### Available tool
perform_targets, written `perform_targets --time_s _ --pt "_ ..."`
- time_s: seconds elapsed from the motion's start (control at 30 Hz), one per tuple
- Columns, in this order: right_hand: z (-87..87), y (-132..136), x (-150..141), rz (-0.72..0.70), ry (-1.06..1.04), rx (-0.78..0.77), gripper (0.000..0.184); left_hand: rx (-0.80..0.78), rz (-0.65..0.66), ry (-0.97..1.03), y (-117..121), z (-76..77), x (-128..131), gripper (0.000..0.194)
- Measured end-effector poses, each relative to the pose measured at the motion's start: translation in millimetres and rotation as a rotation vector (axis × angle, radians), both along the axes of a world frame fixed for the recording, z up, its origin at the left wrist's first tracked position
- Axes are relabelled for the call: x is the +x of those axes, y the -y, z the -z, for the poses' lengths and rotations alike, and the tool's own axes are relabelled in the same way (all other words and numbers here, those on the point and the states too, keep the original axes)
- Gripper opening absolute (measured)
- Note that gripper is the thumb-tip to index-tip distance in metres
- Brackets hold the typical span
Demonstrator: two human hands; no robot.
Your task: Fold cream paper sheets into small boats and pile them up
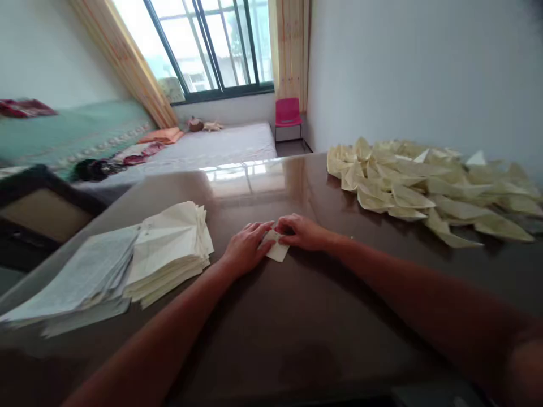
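Observation:
A small piece of folded cream paper point(278, 252) lies on the brown tabletop between my two hands. My left hand point(247, 246) holds its left side, with the thumb pressing on the paper and the fingers reaching along its far edge. From the other side, my right hand point(306, 232) has thumb and fingers curled together in a pinch at the paper's upper right edge. My fingers cover part of the paper, so its full shape is hidden.
Left of my hands sit a stack of cream paper sheets point(167, 240) and a stack of whitish sheets point(85, 271). Many folded paper pieces point(407, 181) are heaped at the right by the wall. Beyond the glossy table point(263, 328) are a bed point(229, 144) and pink chair point(288, 112).

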State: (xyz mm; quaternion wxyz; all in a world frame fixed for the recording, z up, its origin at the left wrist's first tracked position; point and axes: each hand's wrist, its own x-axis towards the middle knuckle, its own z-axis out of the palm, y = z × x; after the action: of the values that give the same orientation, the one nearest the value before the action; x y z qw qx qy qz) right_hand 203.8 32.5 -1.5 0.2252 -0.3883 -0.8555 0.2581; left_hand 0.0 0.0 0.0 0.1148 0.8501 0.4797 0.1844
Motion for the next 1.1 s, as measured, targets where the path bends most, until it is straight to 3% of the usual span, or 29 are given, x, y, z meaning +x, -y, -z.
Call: perform_targets --time_s 0.17,0.3,0.47,0.57,0.63,0.73,0.9,0.97,1.1 --pt "-1.3 2 0 -0.089 -0.188 -0.108 0.011 -0.116 0.013 0.151 -10 -0.1 -8 0.042" --pt "0.9 0 -5 -0.036 -0.377 -0.213 0.016 -0.255 0.028 0.274 -15 -1.3 -15 0.026" --pt "-0.9 -2 -7 0.173 -0.481 -0.224 0.030 -0.523 -0.048 0.688 -15 -7.3 -14 0.036" --pt "-0.5 -2 -9 0.123 -0.531 -0.342 0.041 -0.541 -0.075 0.921 -14 -7.2 -9 0.034" --pt "1.4 -1 -10 0.068 -0.520 -0.325 0.041 -0.519 -0.059 0.967 -14 -4.4 -6 0.032" --pt "3.0 0 -9 0.107 -0.406 -0.099 0.024 -0.357 -0.033 0.836 -14 0.1 -4 0.029" --pt "-4.1 6 0 0.171 0.055 0.386 0.009 0.228 -0.047 0.319 -10 -1.2 -8 0.026" --pt "-8.5 7 3 0.115 0.230 0.469 0.011 0.300 0.044 0.115 -8 -2.4 -10 0.018" --pt "-19.6 7 12 -0.083 0.418 0.466 0.015 0.237 0.211 -0.091 -4 -1.0 -11 0.021"
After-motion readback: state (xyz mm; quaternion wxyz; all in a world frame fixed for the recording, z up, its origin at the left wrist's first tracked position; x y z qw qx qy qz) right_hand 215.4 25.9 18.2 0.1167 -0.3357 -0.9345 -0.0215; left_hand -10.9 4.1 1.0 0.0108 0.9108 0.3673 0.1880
